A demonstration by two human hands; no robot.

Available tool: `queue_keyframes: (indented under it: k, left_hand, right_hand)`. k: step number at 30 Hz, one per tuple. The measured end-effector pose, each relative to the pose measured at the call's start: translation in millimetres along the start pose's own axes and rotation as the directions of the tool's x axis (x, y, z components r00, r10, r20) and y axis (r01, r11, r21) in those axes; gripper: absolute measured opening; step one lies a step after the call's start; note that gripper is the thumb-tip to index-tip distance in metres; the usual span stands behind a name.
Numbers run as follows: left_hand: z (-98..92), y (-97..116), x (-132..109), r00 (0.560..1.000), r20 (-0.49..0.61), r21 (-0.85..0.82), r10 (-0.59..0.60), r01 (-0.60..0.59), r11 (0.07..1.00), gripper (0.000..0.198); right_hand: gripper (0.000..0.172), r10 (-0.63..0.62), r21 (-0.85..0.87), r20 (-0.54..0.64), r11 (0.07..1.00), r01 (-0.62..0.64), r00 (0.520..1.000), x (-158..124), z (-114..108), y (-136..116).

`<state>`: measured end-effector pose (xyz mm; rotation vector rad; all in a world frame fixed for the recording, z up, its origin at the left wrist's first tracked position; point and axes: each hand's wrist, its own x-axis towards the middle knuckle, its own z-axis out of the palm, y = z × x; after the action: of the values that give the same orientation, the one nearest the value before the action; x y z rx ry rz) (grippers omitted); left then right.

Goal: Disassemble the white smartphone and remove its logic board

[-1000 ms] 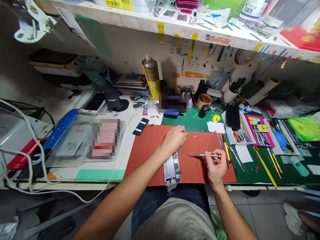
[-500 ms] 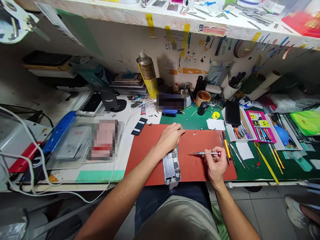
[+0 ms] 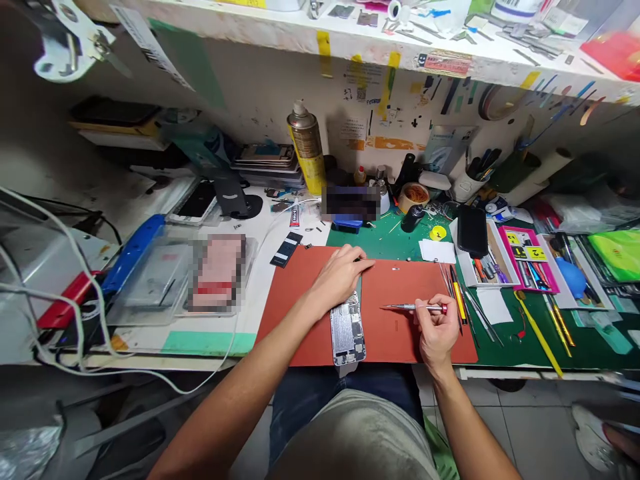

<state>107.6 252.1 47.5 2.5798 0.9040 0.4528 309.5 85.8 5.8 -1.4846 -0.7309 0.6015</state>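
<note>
The top of the frame is spanned by a white shelf (image 3: pixel 280 40), its surface littered with small parts and its front edge marked by strips of yellow tape. Much of the bench at the centre and right is covered by a green mat (image 3: pixel 383 245), on which a reddish-brown mat (image 3: pixel 295 313) is laid at the lower centre. At the left of the frame a clear plastic box (image 3: pixel 150 293) is seen, and at the upper centre a spray can (image 3: pixel 307 150) is stood upright.

The left hand (image 3: pixel 343 277) is laid over the upper end of an opened phone (image 3: pixel 349 333), its fingers bent and kept close together; whether anything is gripped under them cannot be told. By the right hand (image 3: pixel 436 327), a screwdriver (image 3: pixel 406 307) is held between thumb and curled fingers, which are closed on its handle. The phone, with its inner parts exposed, is placed on the reddish-brown mat at the lower centre of the frame, its upper end hidden by the left hand. The screwdriver is pointed towards the left, its thin tip kept apart from the phone
</note>
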Motion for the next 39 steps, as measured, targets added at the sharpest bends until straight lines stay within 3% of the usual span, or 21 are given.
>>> queue_keyframes:
  k: [3, 7, 10, 14, 17, 20, 23, 26, 31, 39]
  left_hand:
    - [-18.0, -10.2, -24.1, 0.986, -0.146, -0.118, -0.084, 0.067, 0.991, 0.033]
    - [-30.4, -11.4, -80.8, 0.917, -0.287, -0.222, -0.277, 0.217, 0.95, 0.023]
    - [-19.2, 3.1, -123.5, 0.889, -0.29, -0.228, -0.354, 0.295, 0.928, 0.026]
    - [7.1, 25.0, -155.5, 0.91, -0.302, -0.207, -0.285, 0.229, 0.951, 0.017]
    - [17.5, 29.5, -162.5, 0.938, -0.314, -0.167, -0.146, 0.096, 0.981, 0.01]
    - [18.6, 26.5, -164.2, 0.966, -0.256, -0.087, -0.044, 0.022, 0.996, 0.023]
    - [16.8, 24.9, -164.7, 0.98, -0.198, -0.03, -0.026, 0.021, 0.999, 0.027]
    - [16.2, 26.7, -164.5, 0.981, -0.195, 0.005, -0.027, 0.029, 1.0, 0.026]
    - [16.6, 28.2, -163.6, 0.979, -0.204, 0.02, -0.026, 0.031, 0.999, 0.025]
    - [17.2, 26.7, -162.9, 0.975, -0.219, 0.019, -0.019, 0.024, 1.0, 0.023]
  right_hand:
    - [0.043, -0.01, 0.003, -0.01, 1.0, 0.01, 1.0, 0.7, -1.2, 0.4]
    - [0.043, -0.034, -0.029, -0.016, 0.999, 0.033, 0.999, 1.2, -2.4, 3.2]
    - [0.042, -0.07, -0.065, 0.0, 0.995, 0.069, 0.998, -1.4, -2.1, 2.9]
    - [0.037, -0.151, -0.165, 0.069, 0.973, 0.161, 0.986, -10.6, 6.1, -11.3]
    - [0.028, -0.27, -0.237, 0.214, 0.918, 0.318, 0.939, -16.8, 24.2, -31.4]
    - [0.019, -0.397, -0.266, 0.389, 0.815, 0.514, 0.831, -16.4, 50.0, -49.5]
    - [0.012, -0.439, -0.256, 0.539, 0.728, 0.636, 0.719, -10.1, 73.5, -59.1]
    - [0.009, -0.432, -0.247, 0.622, 0.683, 0.687, 0.653, -3.5, 87.9, -62.6]
    - [0.009, -0.428, -0.233, 0.675, 0.649, 0.724, 0.601, 0.5, 96.8, -67.0]
    - [0.009, -0.403, -0.265, 0.71, 0.607, 0.749, 0.578, 2.3, 99.3, -64.5]
